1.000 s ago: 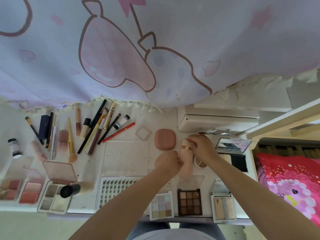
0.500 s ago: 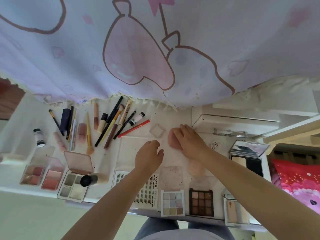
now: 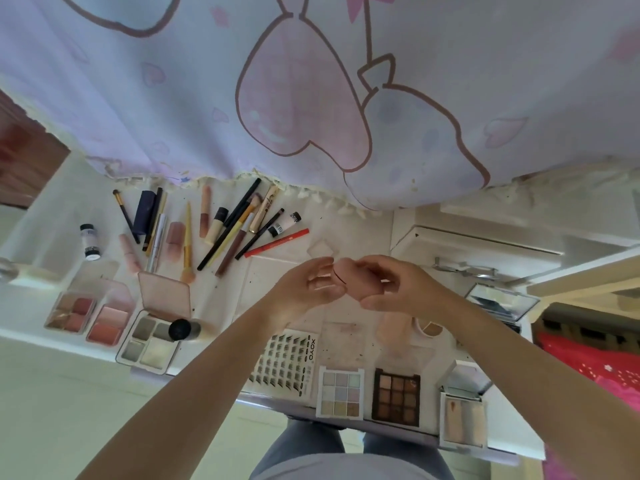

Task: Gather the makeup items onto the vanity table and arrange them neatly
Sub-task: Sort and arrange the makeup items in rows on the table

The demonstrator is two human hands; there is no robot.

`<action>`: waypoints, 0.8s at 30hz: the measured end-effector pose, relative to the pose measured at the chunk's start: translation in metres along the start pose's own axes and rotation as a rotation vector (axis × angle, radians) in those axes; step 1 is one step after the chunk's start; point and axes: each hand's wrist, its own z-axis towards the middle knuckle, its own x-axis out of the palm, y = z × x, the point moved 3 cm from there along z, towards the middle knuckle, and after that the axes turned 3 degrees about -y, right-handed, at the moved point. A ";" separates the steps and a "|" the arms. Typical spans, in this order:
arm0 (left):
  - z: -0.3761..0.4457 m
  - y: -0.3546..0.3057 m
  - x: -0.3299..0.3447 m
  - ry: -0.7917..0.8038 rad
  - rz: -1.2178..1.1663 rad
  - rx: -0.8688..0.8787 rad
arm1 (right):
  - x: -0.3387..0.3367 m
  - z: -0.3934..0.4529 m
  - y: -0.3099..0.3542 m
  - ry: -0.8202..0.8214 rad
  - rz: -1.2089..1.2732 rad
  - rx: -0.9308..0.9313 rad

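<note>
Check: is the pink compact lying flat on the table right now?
No. The pink compact is lifted off the table, gripped by the right hand with the left hand at its edge.

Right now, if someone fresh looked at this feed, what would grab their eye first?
Most likely the two hands at centre: the right hand grips a pink compact lifted off the vanity table, with the left hand touching its edge. Next, the row of brushes and pencils at the far left, and the brown eyeshadow palette at the near edge.
</note>
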 end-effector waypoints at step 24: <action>-0.005 -0.030 0.031 0.059 -0.481 0.078 | -0.017 -0.048 0.000 -0.360 0.801 0.003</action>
